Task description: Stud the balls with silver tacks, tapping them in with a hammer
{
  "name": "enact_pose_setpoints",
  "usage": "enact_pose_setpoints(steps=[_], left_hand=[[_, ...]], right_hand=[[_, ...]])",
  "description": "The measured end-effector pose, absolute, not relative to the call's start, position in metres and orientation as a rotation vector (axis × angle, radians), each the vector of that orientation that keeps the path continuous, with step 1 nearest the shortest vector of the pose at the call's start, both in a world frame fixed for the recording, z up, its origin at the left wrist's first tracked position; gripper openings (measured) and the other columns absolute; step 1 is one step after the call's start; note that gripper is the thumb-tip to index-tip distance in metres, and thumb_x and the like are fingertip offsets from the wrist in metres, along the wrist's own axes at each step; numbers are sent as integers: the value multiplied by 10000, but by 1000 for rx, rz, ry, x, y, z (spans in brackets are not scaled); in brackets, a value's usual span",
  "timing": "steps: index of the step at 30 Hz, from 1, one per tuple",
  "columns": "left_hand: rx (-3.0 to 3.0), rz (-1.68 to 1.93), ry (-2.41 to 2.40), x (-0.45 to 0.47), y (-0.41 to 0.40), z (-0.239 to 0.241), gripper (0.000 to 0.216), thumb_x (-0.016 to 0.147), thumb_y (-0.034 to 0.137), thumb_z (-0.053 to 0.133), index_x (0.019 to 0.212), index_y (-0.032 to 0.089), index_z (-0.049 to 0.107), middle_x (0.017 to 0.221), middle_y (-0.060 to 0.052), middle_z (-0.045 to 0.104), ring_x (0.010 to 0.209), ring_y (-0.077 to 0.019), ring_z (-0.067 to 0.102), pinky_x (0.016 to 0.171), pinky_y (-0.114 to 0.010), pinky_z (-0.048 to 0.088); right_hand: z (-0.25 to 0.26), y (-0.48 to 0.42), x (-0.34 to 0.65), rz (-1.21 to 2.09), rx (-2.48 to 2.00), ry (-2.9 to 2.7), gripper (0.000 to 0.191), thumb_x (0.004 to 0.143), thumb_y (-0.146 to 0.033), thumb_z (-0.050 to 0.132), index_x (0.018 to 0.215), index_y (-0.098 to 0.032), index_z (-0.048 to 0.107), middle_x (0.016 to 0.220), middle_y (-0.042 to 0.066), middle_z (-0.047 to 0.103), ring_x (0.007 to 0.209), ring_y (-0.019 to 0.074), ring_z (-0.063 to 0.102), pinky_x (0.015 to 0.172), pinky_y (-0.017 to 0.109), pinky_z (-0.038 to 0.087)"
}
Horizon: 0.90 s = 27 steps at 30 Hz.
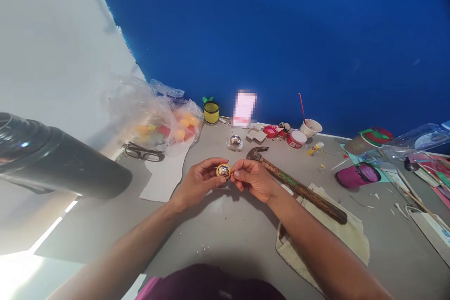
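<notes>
My left hand is closed around the edge of a small round piece, with a shiny silver dome in the middle and a yellow rim. My right hand pinches thumb against finger at the right side of this piece. Something thin and orange shows by those fingertips, too small to name. Both hands are just above the grey table. Beyond them, a similar silver dome sits on a small pale block.
A claw hammer rests on a folded cloth at the right. Glasses, white card and a plastic bag lie left. Behind stand a paint pot, a paper cup and a glue stick.
</notes>
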<state>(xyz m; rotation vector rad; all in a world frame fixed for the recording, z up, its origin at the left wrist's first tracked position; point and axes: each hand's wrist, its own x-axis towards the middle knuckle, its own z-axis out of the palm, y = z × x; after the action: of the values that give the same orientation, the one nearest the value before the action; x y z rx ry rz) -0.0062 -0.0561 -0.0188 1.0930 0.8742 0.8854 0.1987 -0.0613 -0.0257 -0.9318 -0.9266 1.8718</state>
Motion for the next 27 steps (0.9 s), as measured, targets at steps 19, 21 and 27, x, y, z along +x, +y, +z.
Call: enact_pose_setpoints(steps=[19, 21, 27], left_hand=[[1106, 880, 802, -6, -58, -21, 466, 734, 274, 895, 1156, 160, 733, 959, -66, 786, 882, -212, 745, 850, -408, 657], [1120, 879, 805, -7, -58, -22, 472, 737, 279, 894, 1165, 163, 734, 957, -64, 787, 884, -211, 744, 853, -406, 656], [1109, 883, 835, -6, -58, -21, 474, 725, 294, 903, 1151, 159, 747, 944, -67, 792, 861, -218, 749, 838, -408, 656]], right_hand=[[-20, -62, 200, 1776, -981, -1065, 331, 704, -434, 896, 793, -170, 718, 693, 5, 717, 483, 63, 517, 458, 193, 332], [-19, -62, 201, 1770, -992, -1081, 325, 704, -430, 894, 794, -171, 720, 693, 6, 717, 486, 63, 514, 464, 193, 329], [-17, -62, 199, 1755, -1014, -1099, 323, 698, -429, 885, 761, -171, 701, 691, 6, 709, 485, 59, 498, 466, 196, 319]])
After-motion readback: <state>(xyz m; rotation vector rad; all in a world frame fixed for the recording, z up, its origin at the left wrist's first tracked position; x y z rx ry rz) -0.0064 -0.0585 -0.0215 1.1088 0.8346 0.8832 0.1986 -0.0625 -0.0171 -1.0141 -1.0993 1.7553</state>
